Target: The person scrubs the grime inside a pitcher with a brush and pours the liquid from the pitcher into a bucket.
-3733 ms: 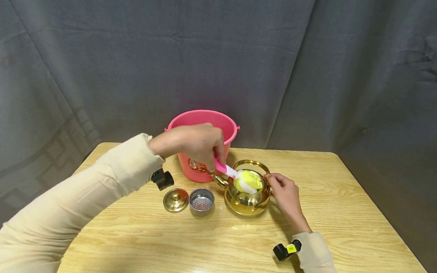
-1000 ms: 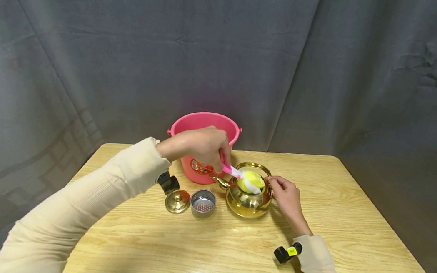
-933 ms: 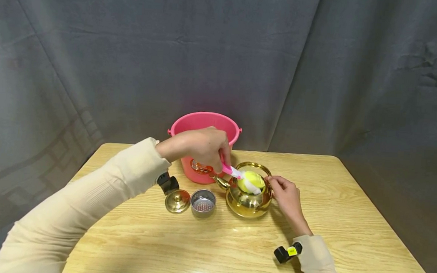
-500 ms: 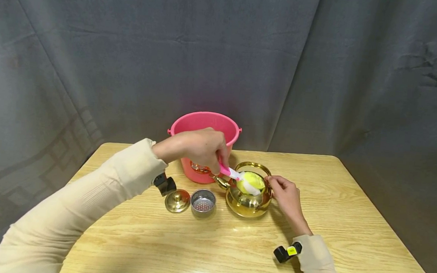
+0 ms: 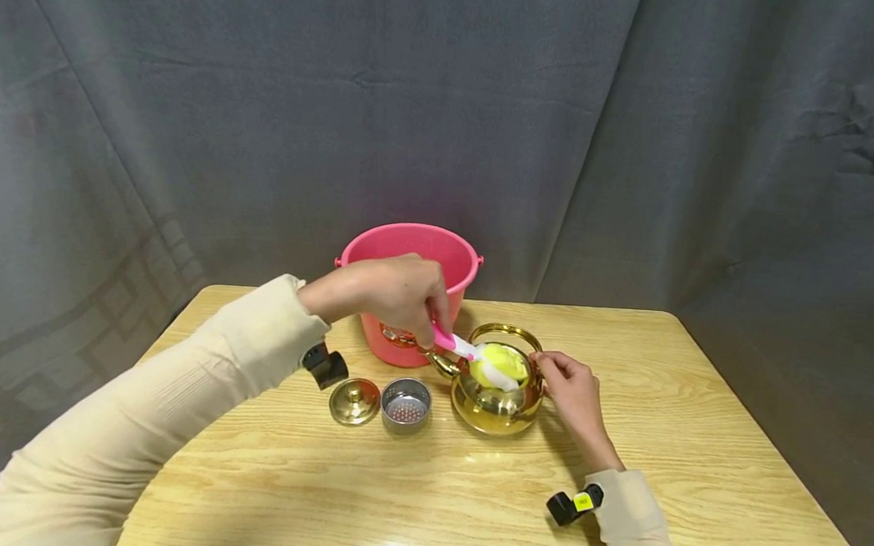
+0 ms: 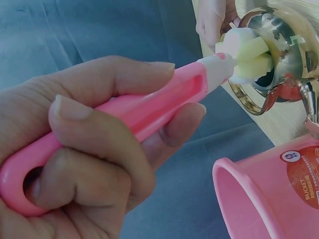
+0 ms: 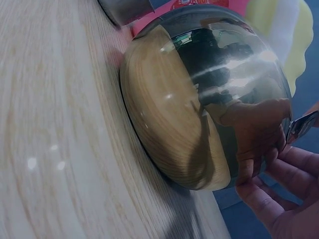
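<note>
My left hand [image 5: 409, 292] grips the pink handle [image 6: 149, 107] of a sponge brush, fingers curled round it. The brush's yellow and white sponge head [image 5: 500, 367] sits at the open mouth of a shiny gold teapot [image 5: 494, 414], partly above the rim. How deep its lower part reaches is hidden. With fingers and thumb my right hand [image 5: 568, 394] pinches the foot of the teapot's hoop handle [image 5: 509, 329]; in the right wrist view its fingertips are against the polished teapot body [image 7: 199, 99]. The spout points left, towards the bucket.
Behind my left hand stands a pink bucket [image 5: 464, 258]. A gold lid [image 5: 354, 401] and a metal strainer cup [image 5: 404, 421] with a perforated bottom lie side by side, left of the teapot. All stand on a wooden table [image 5: 460, 508], a grey curtain [image 5: 416, 121] behind.
The sponge head sat lower in the teapot's mouth a second ago; my left hand has since drawn it up and slightly left. My right hand and the teapot stay put.
</note>
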`<move>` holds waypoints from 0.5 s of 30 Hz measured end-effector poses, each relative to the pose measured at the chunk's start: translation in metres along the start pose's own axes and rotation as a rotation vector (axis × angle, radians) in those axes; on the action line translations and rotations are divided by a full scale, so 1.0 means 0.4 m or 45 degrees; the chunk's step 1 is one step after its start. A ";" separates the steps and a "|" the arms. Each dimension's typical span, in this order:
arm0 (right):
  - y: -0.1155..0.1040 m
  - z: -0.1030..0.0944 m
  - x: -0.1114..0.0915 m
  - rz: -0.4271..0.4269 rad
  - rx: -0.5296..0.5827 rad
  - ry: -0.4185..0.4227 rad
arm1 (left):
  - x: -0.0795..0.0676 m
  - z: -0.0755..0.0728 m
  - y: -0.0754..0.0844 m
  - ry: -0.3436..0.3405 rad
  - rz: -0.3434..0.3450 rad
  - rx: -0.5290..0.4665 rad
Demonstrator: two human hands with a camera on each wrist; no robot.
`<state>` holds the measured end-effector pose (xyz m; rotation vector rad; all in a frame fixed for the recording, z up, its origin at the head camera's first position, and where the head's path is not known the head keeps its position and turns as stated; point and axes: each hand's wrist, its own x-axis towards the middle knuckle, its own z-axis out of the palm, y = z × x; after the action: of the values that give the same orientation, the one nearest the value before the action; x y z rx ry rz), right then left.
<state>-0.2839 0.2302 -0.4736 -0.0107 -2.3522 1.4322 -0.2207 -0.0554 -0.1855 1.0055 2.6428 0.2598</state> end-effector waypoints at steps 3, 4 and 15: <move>-0.002 0.001 -0.002 0.005 -0.002 0.002 | -0.002 -0.003 -0.001 -0.017 -0.019 -0.017; -0.003 0.001 -0.002 0.004 -0.005 0.003 | -0.002 -0.004 -0.001 -0.018 -0.021 -0.013; -0.007 0.003 0.001 0.006 0.008 -0.004 | -0.003 -0.008 -0.008 0.013 -0.023 0.049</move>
<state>-0.2842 0.2278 -0.4715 -0.0126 -2.3516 1.4429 -0.2229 -0.0590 -0.1830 0.9948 2.6744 0.2111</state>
